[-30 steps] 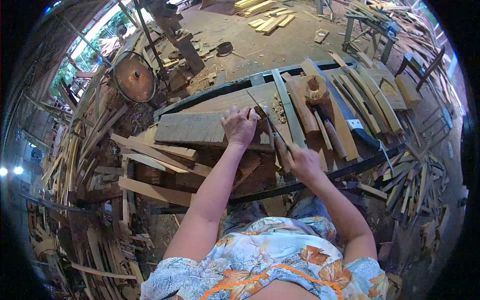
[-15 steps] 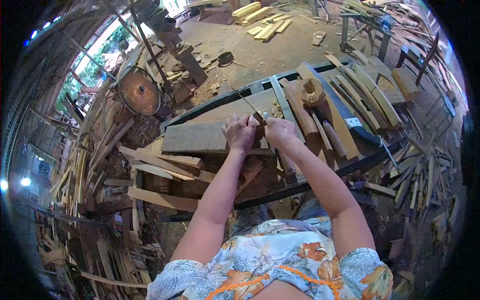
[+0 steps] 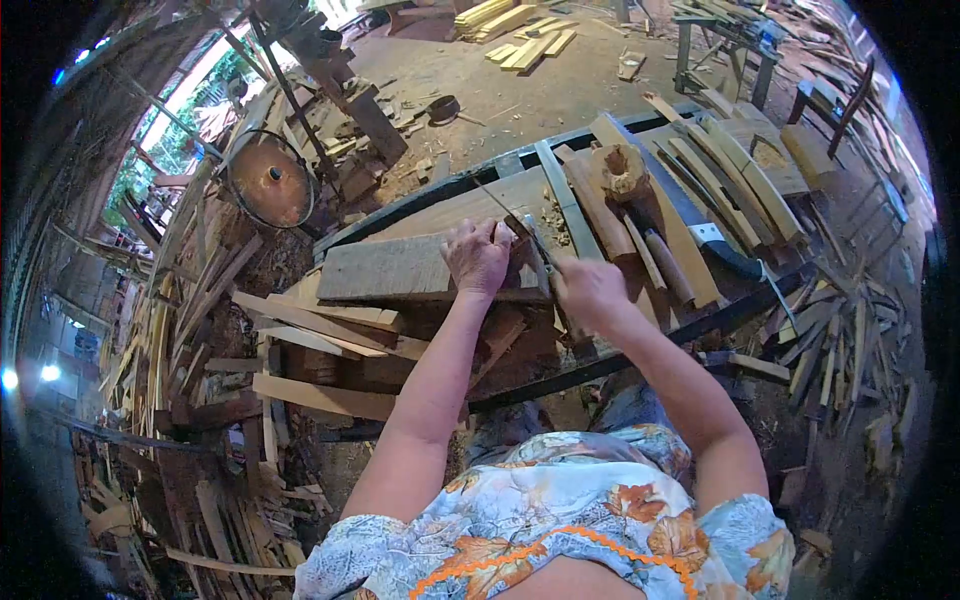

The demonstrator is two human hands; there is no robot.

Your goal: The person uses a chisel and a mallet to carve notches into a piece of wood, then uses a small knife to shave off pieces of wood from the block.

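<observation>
Head view, sole entry.

Item: right hand (image 3: 597,293), fingers closed around the near end of a long, narrow, file-like tool (image 3: 497,204); whether file or blade, we cannot tell. The tool slants up and away over the right end of a thick weathered block (image 3: 385,268), just beside the other hand.

Item: left hand (image 3: 477,258), laid on that block near its right end, fingers bent and close together. Whether they pinch some small piece, we cannot tell.

Step in hand, in our judgement: stroking with the tool at the block's end, the left hand steadying. The next move, we judge, calls for a firm left hand, its fingers clear of the tool's path, and a straight, even stroke from the right.

Surface: a workbench (image 3: 420,219) with a dark rim. On it we list wood shavings (image 3: 553,218); a grey-green strip (image 3: 566,200); a hollowed wooden block (image 3: 618,172); a saw with a black handle (image 3: 730,258); several curved wooden strips (image 3: 745,180).

Room: a cluttered open-sided workshop. We record a rusty disc (image 3: 270,178) at left; pale sawn boards (image 3: 530,47) stacked and strewn on the bare brown floor (image 3: 560,100); a heap of offcuts (image 3: 825,355) right of the workbench.
</observation>
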